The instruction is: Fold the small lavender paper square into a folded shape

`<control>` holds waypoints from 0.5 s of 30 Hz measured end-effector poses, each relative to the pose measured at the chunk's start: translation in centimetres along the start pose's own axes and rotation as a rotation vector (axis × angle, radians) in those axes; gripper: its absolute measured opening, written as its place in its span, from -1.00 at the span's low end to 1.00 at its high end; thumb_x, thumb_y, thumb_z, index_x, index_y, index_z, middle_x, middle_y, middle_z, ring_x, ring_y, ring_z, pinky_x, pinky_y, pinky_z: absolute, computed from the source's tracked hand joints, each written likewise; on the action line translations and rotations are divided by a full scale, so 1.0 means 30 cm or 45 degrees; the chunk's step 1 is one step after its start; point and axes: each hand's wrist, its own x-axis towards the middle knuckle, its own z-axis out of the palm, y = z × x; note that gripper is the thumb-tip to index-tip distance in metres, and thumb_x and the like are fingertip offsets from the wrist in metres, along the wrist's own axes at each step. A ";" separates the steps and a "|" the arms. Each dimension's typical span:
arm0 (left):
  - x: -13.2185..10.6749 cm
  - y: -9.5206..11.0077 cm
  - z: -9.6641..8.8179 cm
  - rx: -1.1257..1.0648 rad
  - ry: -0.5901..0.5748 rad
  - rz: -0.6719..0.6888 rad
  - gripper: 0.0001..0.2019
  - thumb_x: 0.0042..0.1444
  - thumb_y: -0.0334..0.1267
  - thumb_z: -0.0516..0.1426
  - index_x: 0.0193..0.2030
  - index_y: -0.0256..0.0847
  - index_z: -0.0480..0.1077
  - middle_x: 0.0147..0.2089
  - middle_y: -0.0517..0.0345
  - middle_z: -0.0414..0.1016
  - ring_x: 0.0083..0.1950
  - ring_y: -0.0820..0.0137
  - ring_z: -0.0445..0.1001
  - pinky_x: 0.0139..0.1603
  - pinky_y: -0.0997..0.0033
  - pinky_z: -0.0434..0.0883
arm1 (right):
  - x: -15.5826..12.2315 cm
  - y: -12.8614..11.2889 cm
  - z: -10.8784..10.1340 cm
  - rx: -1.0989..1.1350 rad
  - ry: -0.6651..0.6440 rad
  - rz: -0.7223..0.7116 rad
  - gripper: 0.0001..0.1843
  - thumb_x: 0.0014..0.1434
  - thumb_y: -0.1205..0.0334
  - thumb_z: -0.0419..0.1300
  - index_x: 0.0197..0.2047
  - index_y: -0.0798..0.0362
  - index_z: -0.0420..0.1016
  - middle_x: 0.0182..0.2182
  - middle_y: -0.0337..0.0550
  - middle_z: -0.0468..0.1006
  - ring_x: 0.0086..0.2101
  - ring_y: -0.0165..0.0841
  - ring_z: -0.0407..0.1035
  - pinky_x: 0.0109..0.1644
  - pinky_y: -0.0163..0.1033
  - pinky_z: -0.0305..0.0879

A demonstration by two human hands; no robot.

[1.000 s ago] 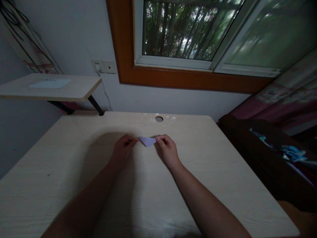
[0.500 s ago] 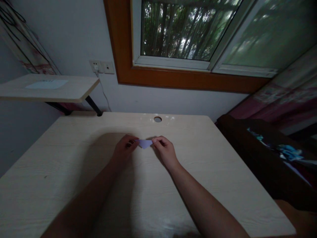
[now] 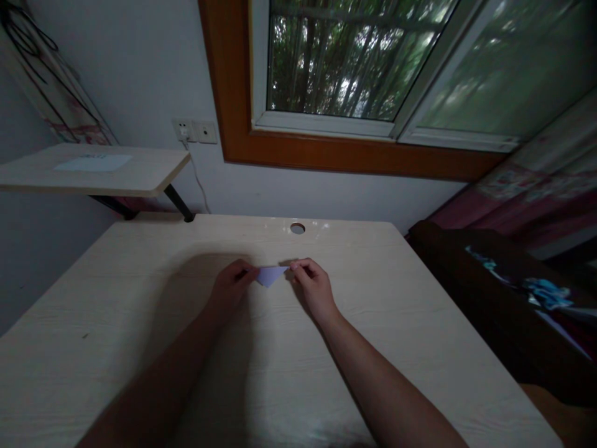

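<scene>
A person is sitting at a pale wooden table (image 3: 140,323), both bare forearms reaching forward over it. Between the hands, a small folded piece of light purple paper (image 3: 270,274) is being held just above or on the table top, toward its far middle; which of the two cannot be told. The paper is showing as a flat triangle with its point aimed down toward the person.

The left hand (image 3: 229,287) is pinching the paper's left corner, fingers (image 3: 246,271) curled tightly inward and closed on the edge. The right hand (image 3: 313,285) is pinching the right corner in the same way, its fingers (image 3: 298,266) bent and closed on the paper. Neither hand is spread open; both are gripping with the fingertips only.

Beyond the hands, a round cable hole (image 3: 297,228) is sitting in the table near its far edge. A wall socket (image 3: 194,130) with a white cord is showing on the wall behind, a smaller side shelf (image 3: 93,169) with a sheet of paper on it is standing to the left, and a wood-framed window (image 3: 373,81) is looking out onto trees. A dark bed with patterned cloth (image 3: 513,280) is lying to the right.

Compared with a second ago, the hands are sitting slightly closer together and the visible part of the paper is looking narrower, while both grips are staying closed on its corners.
</scene>
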 end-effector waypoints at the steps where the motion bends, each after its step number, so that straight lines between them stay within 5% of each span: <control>1: -0.001 0.004 -0.001 0.006 -0.002 -0.002 -0.76 0.13 -0.06 0.18 -0.41 -0.19 0.44 -0.44 0.23 0.36 -0.37 0.43 0.31 -0.35 0.46 0.24 | -0.001 -0.002 0.001 0.010 0.006 -0.001 -0.75 0.17 0.02 0.28 -0.33 0.04 0.56 -0.51 -0.26 0.44 -0.46 -0.40 0.27 -0.32 -0.26 0.18; 15: -0.001 0.006 0.002 -0.002 -0.058 0.026 -0.73 0.15 -0.07 0.12 -0.45 -0.19 0.41 -0.44 0.20 0.36 -0.37 0.40 0.34 -0.31 0.44 0.27 | -0.005 0.037 -0.008 -0.066 -0.191 0.040 -0.70 0.14 -0.04 0.29 -0.32 0.05 0.56 -0.49 -0.22 0.50 -0.44 -0.38 0.32 -0.33 -0.28 0.22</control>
